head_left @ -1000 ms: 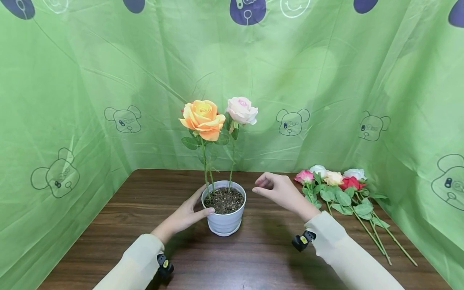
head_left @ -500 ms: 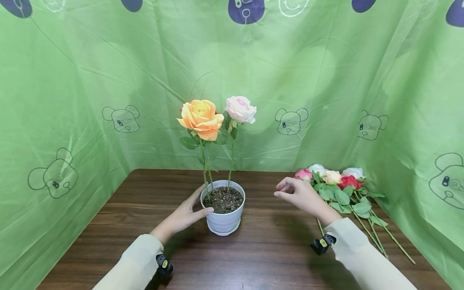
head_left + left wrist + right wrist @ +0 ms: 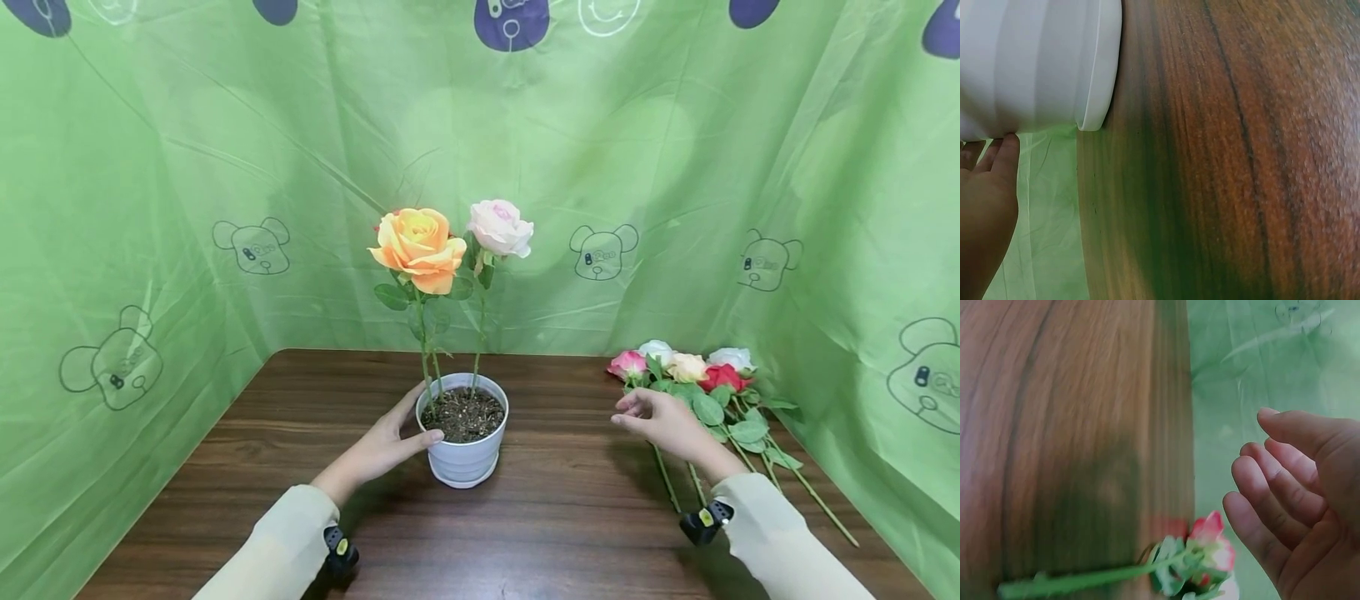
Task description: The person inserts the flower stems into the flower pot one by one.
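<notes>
Your right hand has its thumb and fingers loosely bent, with the green cloth behind them and the wooden table out beyond the fingertips, a soft shadow on its grain. Just beside your fingers, apart from them, sits a pink-and-white flower with pale green leaves, its blurred stem stretching away from your hand; something white is partly cut off next to the bloom.
</notes>
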{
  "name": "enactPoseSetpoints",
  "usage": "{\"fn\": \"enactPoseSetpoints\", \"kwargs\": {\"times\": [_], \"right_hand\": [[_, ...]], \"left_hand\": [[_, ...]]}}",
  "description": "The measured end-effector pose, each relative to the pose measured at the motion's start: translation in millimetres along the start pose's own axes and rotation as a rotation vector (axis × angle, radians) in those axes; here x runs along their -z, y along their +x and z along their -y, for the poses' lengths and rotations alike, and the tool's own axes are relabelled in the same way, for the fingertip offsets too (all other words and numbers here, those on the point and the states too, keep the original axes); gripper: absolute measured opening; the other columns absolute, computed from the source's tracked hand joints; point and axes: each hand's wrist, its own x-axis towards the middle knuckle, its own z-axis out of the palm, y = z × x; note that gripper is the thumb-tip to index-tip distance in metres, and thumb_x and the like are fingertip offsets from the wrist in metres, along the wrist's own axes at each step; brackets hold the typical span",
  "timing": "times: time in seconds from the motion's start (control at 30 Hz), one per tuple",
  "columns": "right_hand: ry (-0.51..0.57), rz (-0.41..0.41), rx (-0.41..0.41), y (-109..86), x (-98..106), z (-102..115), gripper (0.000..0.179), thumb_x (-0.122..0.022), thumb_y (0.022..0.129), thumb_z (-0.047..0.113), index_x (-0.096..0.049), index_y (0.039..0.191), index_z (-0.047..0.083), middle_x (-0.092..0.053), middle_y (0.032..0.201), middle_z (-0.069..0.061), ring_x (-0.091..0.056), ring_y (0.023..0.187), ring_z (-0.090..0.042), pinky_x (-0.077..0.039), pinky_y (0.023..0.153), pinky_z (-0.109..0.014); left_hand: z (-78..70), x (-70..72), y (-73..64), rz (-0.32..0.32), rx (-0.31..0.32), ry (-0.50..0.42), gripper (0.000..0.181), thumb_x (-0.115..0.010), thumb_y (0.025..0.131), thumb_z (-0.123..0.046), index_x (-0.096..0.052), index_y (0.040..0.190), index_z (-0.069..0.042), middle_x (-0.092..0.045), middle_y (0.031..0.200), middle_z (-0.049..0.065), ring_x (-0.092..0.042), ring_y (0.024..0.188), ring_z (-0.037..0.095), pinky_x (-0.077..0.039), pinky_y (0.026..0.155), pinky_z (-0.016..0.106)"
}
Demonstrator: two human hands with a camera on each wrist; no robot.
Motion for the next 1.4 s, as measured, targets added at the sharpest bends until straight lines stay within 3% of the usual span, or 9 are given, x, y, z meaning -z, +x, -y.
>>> {"fn": "enactPoseSetpoints", "kwargs": {"times": [0.17,0.37,0.77,1.1,1.4], "right_hand": [[-0.013,0.015,-0.060,-5.8,3.5,-16.2,0.030,-0.075,0.092,0.031,-0.070,0.108,0.005,-0.070,0.088,0.001,-0.064,0.076,-0.014,-0.052,0.067,-0.032],[0.040,0.038,-0.122,-12.6,3.5,-31.7,0.030,-0.075,0.092,0.024,-0.068,0.109,0.000,-0.070,0.086,-0.003,-0.065,0.072,-0.023,-0.055,0.059,-0.030],[0.116,0.078,-0.230,-19.9,4.3,-58.5,0.029,-0.074,0.093,0.017,-0.064,0.107,-0.006,-0.068,0.086,-0.009,-0.064,0.075,-0.022,-0.058,0.061,-0.033],[0.109,0.114,-0.336,-23.9,1.9,-66.3,0.036,-0.078,0.089,0.016,-0.062,0.110,-0.008,-0.065,0.084,-0.008,-0.065,0.074,-0.021,-0.059,0.062,-0.036],[0.077,0.131,-0.365,-24.3,0.2,-70.2,0.044,-0.081,0.086,0.018,-0.060,0.114,-0.010,-0.065,0.079,-0.008,-0.065,0.070,-0.020,-0.059,0.059,-0.036]], "left_hand": [[1.1,-0.8,0.5,-0.001,-0.022,-0.012,0.086,-0.073,0.094,-0.028,-0.020,0.161,-0.019,-0.035,0.158,0.012,-0.033,0.144,0.030,-0.023,0.116,0.056],[1.4,-0.8,0.4,-0.003,-0.020,-0.021,0.086,-0.073,0.094,-0.029,-0.020,0.161,-0.020,-0.035,0.159,0.012,-0.033,0.144,0.030,-0.023,0.116,0.057],[0.3,-0.1,0.2,0.001,-0.016,-0.024,0.086,-0.073,0.094,-0.029,-0.020,0.161,-0.020,-0.034,0.159,0.011,-0.032,0.144,0.030,-0.022,0.116,0.057],[0.3,0.0,-0.8,0.002,-0.020,-0.031,0.086,-0.072,0.095,-0.029,-0.019,0.161,-0.019,-0.033,0.160,0.012,-0.032,0.144,0.031,-0.024,0.116,0.056],[0.5,0.3,-0.3,0.007,-0.018,-0.032,0.085,-0.072,0.095,-0.029,-0.019,0.161,-0.020,-0.033,0.160,0.012,-0.032,0.144,0.031,-0.024,0.116,0.057]]}}
